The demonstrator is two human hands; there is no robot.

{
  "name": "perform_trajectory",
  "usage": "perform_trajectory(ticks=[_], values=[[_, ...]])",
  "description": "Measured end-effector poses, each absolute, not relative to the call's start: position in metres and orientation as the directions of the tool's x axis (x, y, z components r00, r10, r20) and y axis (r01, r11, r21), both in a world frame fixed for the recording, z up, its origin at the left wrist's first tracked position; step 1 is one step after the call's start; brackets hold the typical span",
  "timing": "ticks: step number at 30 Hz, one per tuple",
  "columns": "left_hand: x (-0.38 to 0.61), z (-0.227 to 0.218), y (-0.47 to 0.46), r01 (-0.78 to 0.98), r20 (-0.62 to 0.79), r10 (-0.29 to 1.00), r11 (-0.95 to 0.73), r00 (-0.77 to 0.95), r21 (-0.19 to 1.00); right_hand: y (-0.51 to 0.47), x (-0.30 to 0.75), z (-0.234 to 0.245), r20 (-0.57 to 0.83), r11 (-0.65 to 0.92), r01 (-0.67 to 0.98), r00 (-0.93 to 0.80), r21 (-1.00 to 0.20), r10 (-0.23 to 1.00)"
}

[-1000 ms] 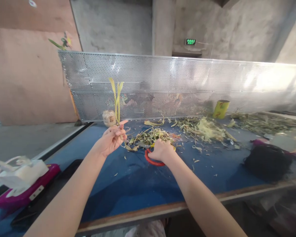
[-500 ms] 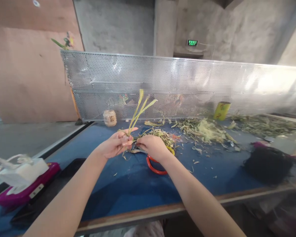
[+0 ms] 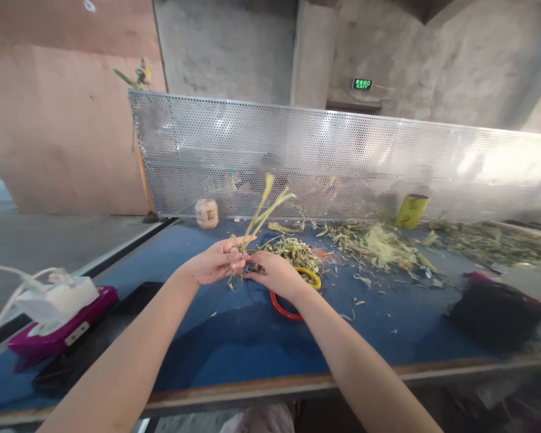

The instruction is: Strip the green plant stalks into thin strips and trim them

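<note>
My left hand (image 3: 219, 260) is closed in a pinch around a small bunch of yellow-green plant stems (image 3: 258, 221), their flat tips pointing up. My right hand (image 3: 273, 272) is beside it with fingers curled in at the lower end of the bunch, close against the left fingertips; what they grip is hidden. Under the right hand and wrist lie a red loop (image 3: 285, 308) and a yellow loop (image 3: 313, 278), which look like scissor handles. A pile of dried plant bits (image 3: 293, 249) lies just behind the right hand.
Heaps of dried leaves (image 3: 374, 246) spread over the blue table (image 3: 234, 355) to the right, near a yellow-green can (image 3: 412, 210). A wrapped roll (image 3: 206, 214) stands behind my left hand. A purple power strip (image 3: 63, 328) and black tray (image 3: 103, 331) lie left. Perforated metal screen (image 3: 234, 138) borders the back.
My right hand has moved in to the base of the stems and now meets the left fingertips. The stems stay in my left hand. The camera view has shifted slightly.
</note>
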State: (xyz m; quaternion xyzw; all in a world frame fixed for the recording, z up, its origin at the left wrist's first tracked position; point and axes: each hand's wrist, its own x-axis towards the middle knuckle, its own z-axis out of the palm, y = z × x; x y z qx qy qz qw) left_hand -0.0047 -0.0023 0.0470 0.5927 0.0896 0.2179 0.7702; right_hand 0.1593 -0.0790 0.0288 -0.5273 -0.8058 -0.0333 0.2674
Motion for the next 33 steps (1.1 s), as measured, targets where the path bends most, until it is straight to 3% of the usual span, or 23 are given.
perform_trajectory(ticks=[4,12,17,23,26,33], values=[[-0.007,0.050,-0.002,-0.247,0.133,0.470,0.189,0.872,0.950,-0.078,0.157,0.029,0.451,0.375,0.908,-0.259,-0.189,0.854],[-0.010,0.047,0.004,-0.156,0.085,0.427,0.134,0.900,0.979,-0.080,0.170,0.037,0.521,0.049,0.999,-0.054,0.024,0.852],[-0.022,0.050,0.015,-0.140,0.048,0.574,0.118,0.817,0.983,-0.080,0.181,0.036,0.472,-0.289,0.953,0.298,-0.093,0.830],[-0.034,0.047,0.029,-0.078,-0.049,0.707,0.147,0.706,0.986,-0.090,0.195,0.047,0.506,-0.461,0.846,0.531,-0.268,0.679],[-0.033,0.043,0.033,-0.167,0.006,0.739,0.145,0.674,0.975,-0.090,0.197,0.049,0.494,-0.450,0.828,0.561,-0.334,0.664],[-0.028,0.044,0.033,-0.214,0.062,0.852,0.060,0.520,0.975,-0.070,0.186,0.027,0.314,-0.149,0.862,0.330,-0.484,0.890]])
